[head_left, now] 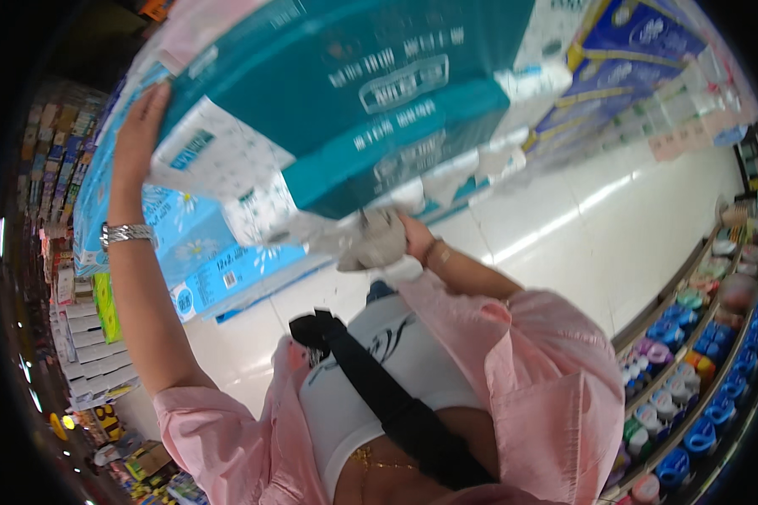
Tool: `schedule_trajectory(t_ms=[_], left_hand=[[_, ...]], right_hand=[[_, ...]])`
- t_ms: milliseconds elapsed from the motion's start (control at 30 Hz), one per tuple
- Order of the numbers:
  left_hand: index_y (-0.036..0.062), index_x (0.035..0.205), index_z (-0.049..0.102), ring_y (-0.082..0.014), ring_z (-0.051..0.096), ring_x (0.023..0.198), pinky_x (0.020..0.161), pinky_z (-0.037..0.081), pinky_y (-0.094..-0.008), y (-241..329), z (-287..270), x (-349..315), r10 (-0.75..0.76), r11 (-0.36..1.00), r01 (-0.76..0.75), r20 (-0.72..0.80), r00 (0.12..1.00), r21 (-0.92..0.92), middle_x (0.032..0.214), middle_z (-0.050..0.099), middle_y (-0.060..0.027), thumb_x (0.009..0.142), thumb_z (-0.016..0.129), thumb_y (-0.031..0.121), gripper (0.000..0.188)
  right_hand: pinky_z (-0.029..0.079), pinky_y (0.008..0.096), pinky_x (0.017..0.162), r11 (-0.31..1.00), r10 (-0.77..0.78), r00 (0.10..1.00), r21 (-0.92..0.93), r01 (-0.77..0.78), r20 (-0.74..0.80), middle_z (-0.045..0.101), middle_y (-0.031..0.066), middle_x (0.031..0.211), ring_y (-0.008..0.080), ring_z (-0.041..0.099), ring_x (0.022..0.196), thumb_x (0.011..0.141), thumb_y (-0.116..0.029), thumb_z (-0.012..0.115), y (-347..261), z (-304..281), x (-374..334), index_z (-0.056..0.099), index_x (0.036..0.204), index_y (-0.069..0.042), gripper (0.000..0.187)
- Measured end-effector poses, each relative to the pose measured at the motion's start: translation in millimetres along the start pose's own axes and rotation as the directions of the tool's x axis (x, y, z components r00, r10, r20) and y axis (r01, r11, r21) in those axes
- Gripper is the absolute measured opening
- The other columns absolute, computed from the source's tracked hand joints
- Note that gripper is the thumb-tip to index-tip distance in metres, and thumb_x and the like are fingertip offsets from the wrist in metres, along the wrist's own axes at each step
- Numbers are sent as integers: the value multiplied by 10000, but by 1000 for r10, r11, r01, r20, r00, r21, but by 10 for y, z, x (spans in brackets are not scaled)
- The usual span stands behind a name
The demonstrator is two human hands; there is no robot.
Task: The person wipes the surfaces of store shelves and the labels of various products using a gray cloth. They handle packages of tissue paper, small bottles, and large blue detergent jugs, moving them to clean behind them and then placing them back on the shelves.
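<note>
Large teal-and-white plastic-wrapped packs (328, 160), which look like tissue packs, are stacked right in front of me. My left hand (146, 118) reaches up along their left side, fingers stretched out against the wrapping. A silver metal band circles that wrist. Below the stack's front edge, my right hand (417, 237) is closed on a bunched grey cloth (372, 242). The cloth lies close under the lowest teal pack; whether it touches the pack is hard to tell. Light-blue packs with daisies (198, 231) sit lower left, under the teal ones.
Blue-and-gold packs (640, 42) stand at the far right of the stack. Shelves of bottles with blue caps (699, 433) run along the lower right. Crowded shelves (59, 160) line the left. Pale tiled floor (581, 210) shows between the stack and the right shelves.
</note>
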State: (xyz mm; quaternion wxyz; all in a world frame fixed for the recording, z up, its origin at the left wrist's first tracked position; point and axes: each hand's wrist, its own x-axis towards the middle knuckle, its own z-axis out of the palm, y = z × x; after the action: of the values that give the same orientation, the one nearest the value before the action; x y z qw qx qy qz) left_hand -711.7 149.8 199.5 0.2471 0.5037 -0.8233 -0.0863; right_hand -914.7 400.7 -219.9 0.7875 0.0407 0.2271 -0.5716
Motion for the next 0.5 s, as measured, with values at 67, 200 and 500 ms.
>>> schedule_trajectory(t_ms=[67,200,500], left_hand=[[44,1222,570,-247,538,1130,968,376,-299,242,17,-32,18,1000,-18,-14,1000,-1,1218,576,-150,888,506,514,580],[26,1180,582,-280,565,1061,919,411,-315,199,-36,-67,70,996,-72,-33,997,-54,1167,586,-161,896,510,469,531],[38,1230,562,-291,558,1081,925,429,-350,270,-11,-107,23,998,-25,-40,999,-52,1204,570,-170,871,510,530,611]], right_hand=[[424,381,984,980,6,999,199,-16,50,580,97,1207,249,555,1093,951,-227,420,-284,-223,-166,513,1237,-36,356],[444,364,950,927,-375,919,-76,368,-126,560,103,1214,235,546,1101,938,-223,461,-935,-916,-669,504,1233,-24,359],[401,473,1010,129,-992,121,-359,925,-44,424,121,1368,296,446,1224,960,-341,441,-3114,446,-2435,371,1365,-54,502]])
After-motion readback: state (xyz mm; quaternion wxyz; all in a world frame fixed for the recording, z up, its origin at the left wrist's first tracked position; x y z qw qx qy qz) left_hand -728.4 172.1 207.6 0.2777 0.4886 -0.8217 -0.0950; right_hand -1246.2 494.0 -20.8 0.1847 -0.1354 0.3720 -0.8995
